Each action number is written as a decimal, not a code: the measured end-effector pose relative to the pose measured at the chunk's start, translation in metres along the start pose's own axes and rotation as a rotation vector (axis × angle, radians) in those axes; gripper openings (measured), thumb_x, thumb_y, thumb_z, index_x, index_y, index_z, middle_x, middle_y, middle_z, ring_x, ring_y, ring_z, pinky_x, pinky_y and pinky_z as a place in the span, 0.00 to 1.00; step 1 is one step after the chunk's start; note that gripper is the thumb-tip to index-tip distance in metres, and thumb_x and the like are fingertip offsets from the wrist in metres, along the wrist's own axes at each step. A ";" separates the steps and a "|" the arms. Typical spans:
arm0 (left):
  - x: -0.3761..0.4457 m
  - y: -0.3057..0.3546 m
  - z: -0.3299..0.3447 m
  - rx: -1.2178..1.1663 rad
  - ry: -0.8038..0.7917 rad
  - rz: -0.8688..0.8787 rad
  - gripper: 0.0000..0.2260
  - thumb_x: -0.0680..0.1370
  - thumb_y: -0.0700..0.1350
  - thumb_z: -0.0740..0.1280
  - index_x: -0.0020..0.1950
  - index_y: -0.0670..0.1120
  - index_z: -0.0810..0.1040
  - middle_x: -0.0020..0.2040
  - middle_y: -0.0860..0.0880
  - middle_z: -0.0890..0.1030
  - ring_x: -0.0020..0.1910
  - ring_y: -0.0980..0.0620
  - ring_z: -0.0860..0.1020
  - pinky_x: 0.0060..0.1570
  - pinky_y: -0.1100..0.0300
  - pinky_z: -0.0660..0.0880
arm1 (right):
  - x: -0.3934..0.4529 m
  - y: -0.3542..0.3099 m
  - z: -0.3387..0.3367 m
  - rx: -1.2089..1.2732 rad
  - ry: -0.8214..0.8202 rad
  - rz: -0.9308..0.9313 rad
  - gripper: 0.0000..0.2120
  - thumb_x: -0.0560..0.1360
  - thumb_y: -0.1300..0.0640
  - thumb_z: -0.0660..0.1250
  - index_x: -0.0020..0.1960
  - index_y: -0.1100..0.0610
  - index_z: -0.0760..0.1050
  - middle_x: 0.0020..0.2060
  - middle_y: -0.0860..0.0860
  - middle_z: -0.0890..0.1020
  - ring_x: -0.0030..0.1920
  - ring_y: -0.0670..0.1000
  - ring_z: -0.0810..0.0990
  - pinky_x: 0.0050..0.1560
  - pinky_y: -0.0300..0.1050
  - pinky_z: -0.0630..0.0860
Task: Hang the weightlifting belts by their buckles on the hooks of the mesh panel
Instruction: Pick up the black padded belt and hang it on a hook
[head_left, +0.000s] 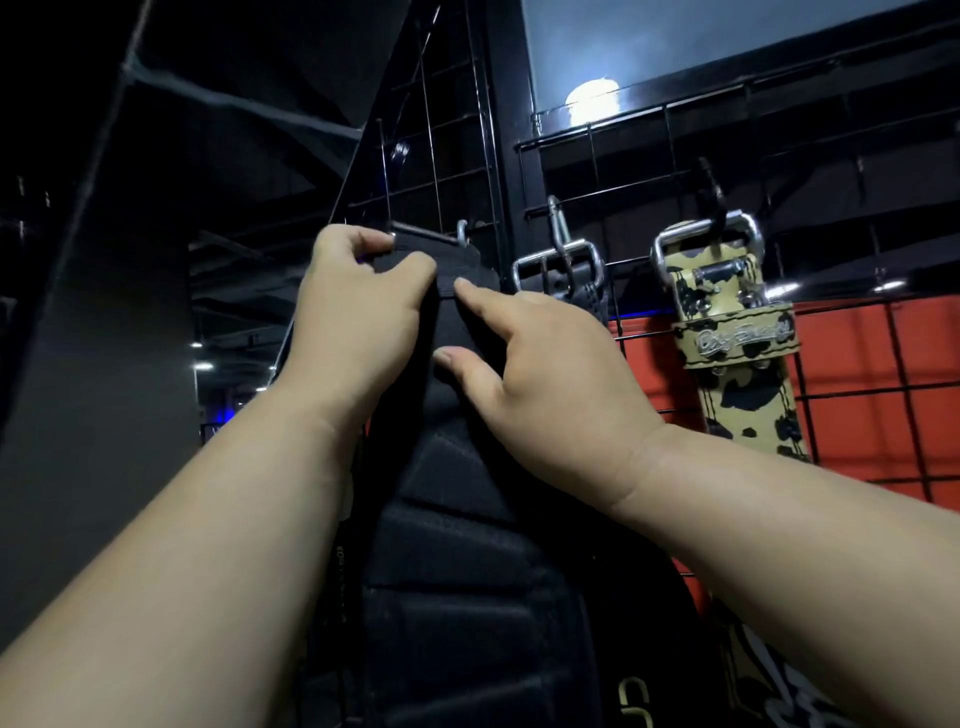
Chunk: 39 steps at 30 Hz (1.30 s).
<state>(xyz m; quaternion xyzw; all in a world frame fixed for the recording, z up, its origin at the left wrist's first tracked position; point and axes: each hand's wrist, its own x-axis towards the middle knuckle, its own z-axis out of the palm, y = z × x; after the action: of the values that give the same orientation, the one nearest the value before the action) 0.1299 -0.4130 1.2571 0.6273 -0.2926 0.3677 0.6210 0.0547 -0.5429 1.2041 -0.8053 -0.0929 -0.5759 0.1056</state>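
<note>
Centre of frame: black padded belt (457, 519) held up against the mesh panel (727, 171), its top end level with a small silver hook (462, 231) just left of the panel's dark upright.

Left hand (358, 317) pinches the belt's top edge — thumb and curled fingers clamped on the dark buckle end (421, 244). Right hand (540, 374) rests on the strap just below, fingers fairly straight, index tip pressing the webbing, thumb against the padding; not gripping.

Right of centre, two belts already hang by their buckles: a dark one on a steel buckle (558, 270), and a camouflage belt (737, 332) further right.

Judgement on the step: buckle looks near the hook but I cannot tell whether it is over it yet — dark on dark. Best to lift the buckle end slightly above the hook tip, steady the strap with the right hand so it does not swing, seat the frame fully, then ease the weight down before letting go. Risk: the heavy padded body pulling the buckle off a shallow hook.
</note>
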 end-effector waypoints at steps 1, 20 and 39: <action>0.001 0.000 0.000 0.005 0.017 -0.004 0.16 0.73 0.56 0.72 0.58 0.58 0.74 0.57 0.52 0.82 0.56 0.51 0.82 0.62 0.48 0.78 | 0.000 -0.001 0.001 -0.001 0.007 -0.004 0.29 0.79 0.41 0.68 0.78 0.48 0.69 0.53 0.51 0.82 0.57 0.54 0.80 0.60 0.50 0.74; 0.001 0.010 0.007 -0.161 -0.124 0.040 0.31 0.76 0.40 0.74 0.76 0.54 0.67 0.49 0.53 0.87 0.47 0.55 0.87 0.52 0.54 0.85 | -0.006 0.013 0.008 0.051 0.051 -0.005 0.31 0.78 0.39 0.69 0.78 0.48 0.69 0.60 0.49 0.83 0.62 0.50 0.79 0.65 0.46 0.72; 0.000 -0.014 0.006 -0.333 -0.108 -0.093 0.38 0.75 0.47 0.77 0.80 0.49 0.61 0.49 0.56 0.88 0.51 0.55 0.87 0.61 0.51 0.82 | 0.004 0.026 0.017 0.153 -0.023 0.085 0.30 0.81 0.41 0.64 0.80 0.40 0.61 0.66 0.44 0.81 0.67 0.48 0.78 0.67 0.48 0.74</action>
<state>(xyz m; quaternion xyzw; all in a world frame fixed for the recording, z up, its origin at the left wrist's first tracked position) 0.1416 -0.4185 1.2496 0.5475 -0.3532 0.2508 0.7160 0.0783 -0.5635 1.2010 -0.8046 -0.1036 -0.5530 0.1899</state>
